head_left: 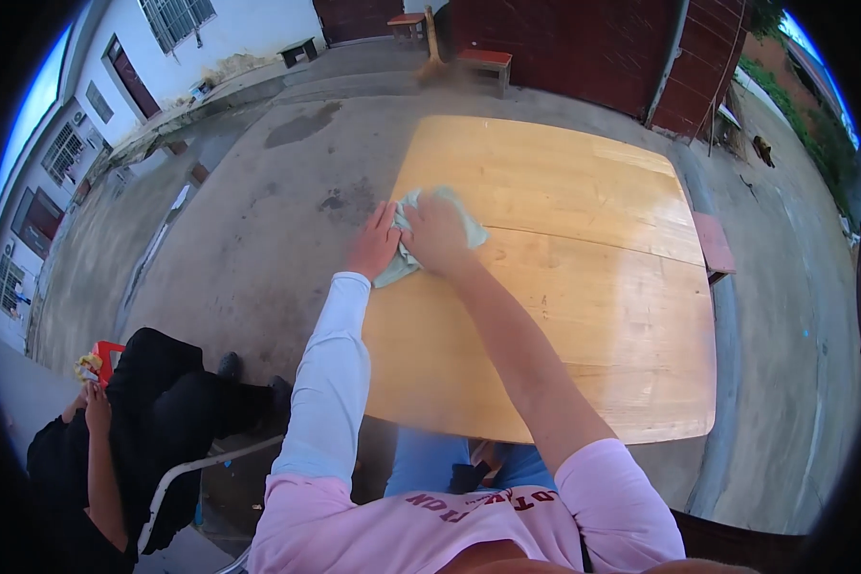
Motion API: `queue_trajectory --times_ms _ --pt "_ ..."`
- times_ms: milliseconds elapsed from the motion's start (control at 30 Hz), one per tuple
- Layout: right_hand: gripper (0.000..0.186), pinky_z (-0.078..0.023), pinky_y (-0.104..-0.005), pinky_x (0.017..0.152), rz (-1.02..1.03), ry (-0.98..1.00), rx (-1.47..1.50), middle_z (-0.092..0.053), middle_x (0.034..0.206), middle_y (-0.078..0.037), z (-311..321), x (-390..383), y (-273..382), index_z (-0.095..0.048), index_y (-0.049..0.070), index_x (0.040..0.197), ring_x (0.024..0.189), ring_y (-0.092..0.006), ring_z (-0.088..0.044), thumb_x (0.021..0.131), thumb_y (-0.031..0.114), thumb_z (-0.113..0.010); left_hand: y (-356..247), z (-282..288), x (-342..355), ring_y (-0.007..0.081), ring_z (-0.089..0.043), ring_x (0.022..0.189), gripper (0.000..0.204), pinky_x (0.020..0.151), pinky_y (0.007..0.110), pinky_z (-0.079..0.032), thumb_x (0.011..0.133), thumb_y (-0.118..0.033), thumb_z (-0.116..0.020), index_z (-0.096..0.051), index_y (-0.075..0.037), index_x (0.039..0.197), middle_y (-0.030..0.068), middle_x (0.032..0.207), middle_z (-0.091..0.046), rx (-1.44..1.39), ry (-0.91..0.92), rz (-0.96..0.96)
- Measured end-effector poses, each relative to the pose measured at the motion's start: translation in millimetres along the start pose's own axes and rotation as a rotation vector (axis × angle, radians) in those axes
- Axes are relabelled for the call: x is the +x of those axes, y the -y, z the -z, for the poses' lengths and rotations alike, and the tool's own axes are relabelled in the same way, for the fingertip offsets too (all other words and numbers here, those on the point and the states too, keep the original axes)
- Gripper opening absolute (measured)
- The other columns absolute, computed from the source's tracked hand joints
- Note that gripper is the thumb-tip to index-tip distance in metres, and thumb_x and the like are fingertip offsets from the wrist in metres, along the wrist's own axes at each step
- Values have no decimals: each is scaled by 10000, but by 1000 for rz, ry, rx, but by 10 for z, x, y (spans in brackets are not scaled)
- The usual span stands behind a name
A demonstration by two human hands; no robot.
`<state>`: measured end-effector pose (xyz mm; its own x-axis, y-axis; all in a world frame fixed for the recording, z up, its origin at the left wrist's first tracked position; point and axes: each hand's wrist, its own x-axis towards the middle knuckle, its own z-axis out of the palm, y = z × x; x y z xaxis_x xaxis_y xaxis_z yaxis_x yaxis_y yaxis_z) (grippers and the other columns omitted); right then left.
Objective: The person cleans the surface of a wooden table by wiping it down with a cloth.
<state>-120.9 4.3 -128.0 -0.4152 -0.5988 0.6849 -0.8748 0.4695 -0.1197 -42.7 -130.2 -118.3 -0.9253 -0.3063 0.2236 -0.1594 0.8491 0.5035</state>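
Observation:
A pale green cloth (473, 231) lies bunched at the left edge of a yellow wooden table (564, 316). My right hand (436, 234) presses down on it and grips it, the fingers slightly blurred. Beside it, my left hand (374, 241) holds the cloth's left part at the table's rim, fingers close together and thumb toward the right hand. A pale sleeve covers my left forearm, while the right forearm is bare and crosses over the tabletop. Folds of cloth show between the two hands and below the left one.
To the left sits a person in black clothes (163, 383), holding a red and yellow packet (105, 362). A metal chair frame (177, 471) is close to my left arm. Stools (485, 60) stand beyond the table, and a reddish stool (713, 243) adjoins its right edge.

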Motion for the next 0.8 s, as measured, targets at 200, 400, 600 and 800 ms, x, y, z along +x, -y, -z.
queue_trajectory --times_ms 200,400,600,800 --pt "448 -355 -465 948 35 118 38 -498 1221 -214 305 -263 108 -556 49 1203 1146 -364 -458 858 335 -560 -89 -17 -640 355 -333 1335 541 1074 533 -281 931 -302 -419 -353 -52 1406 136 1463 -347 255 -90 -94" --pt "562 -297 -519 1026 193 279 289 -432 1325 -241 1391 -1189 599 -520 4 1243 1231 -410 -396 830 378 -597 -844 331 -2073 347 -284 1366 608 1085 612 -147 908 -320 -470 -332 -21 1419 167 1476 -314 404 36 -188" --pt "621 -268 -532 1063 148 476 208 -415 1363 -229 1956 -1523 656 -500 6 1277 1274 -395 -376 819 410 -611 -1110 294 -2353 366 -287 1361 613 1095 595 -114 930 -344 -434 -313 -6 1427 188 1479 -304 355 154 -274" --pt "563 -188 -515 1108 -12 486 197 -396 1406 -168 1524 -944 61 -456 58 1328 1329 -350 -317 866 367 -551 -901 71 -1274 318 -281 1368 589 1086 604 -154 940 -375 -417 -326 -63 1431 123 1484 -311 288 118 -321"
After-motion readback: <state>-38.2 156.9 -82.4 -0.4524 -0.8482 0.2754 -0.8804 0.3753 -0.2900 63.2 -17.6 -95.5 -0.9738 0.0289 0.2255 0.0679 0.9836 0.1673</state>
